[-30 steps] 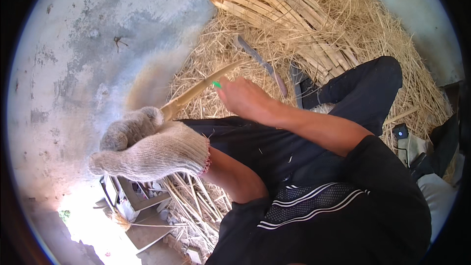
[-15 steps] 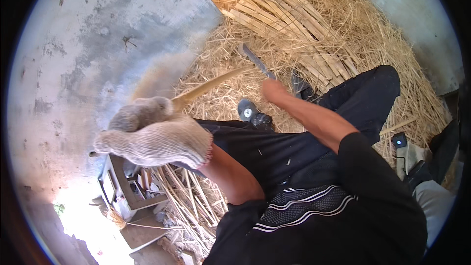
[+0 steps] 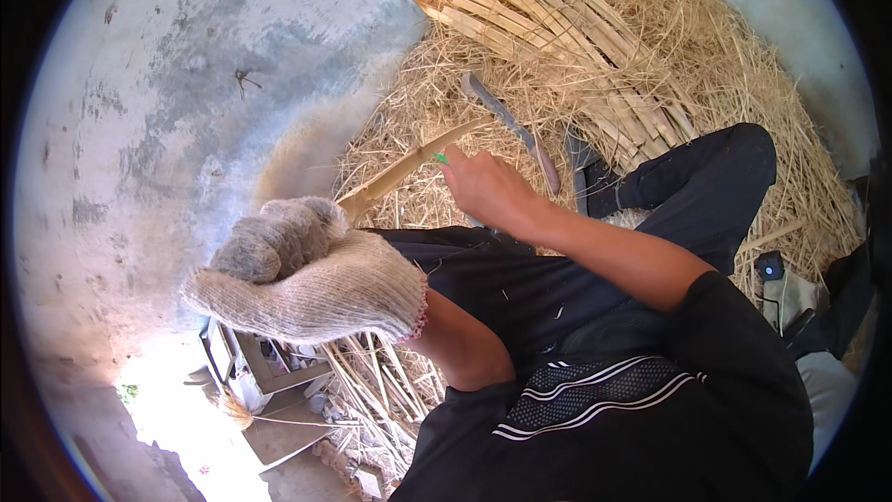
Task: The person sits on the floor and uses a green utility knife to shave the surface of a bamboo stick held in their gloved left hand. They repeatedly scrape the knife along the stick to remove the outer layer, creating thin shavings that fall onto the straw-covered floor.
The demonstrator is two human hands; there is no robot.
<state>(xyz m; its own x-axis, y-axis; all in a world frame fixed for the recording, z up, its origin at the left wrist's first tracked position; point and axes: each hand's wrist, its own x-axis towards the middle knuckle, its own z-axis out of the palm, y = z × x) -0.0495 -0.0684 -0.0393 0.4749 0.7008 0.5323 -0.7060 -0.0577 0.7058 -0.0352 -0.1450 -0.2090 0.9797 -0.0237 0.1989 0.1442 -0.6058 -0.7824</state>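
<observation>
Head view, starting at my left: a pale, stained wall stands close beside my work. Before it I have my left hand, wearing a grey knitted glove with a reddish edge at the wrist, its fingers clenched on the near end of a bamboo strip. Below that fist sits an angular frame with odds and ends inside, and next to it a scatter of thin sticks on the ground.

The strip slants up and away from my glove, over the straw, toward the middle of the view. Over its farther part comes my bare right hand, fingers curled tight around a green piece; only a bit of it pokes out, and I cannot tell its full shape or whether it touches the strip.

Just beyond my right hand, apart from it, a knife lies on the straw, its brownish handle toward me. Farther off rests a pile of flat strips. My dark trousers show a bent knee, and past them, near the right rim, is a small dark device with a bluish light.
</observation>
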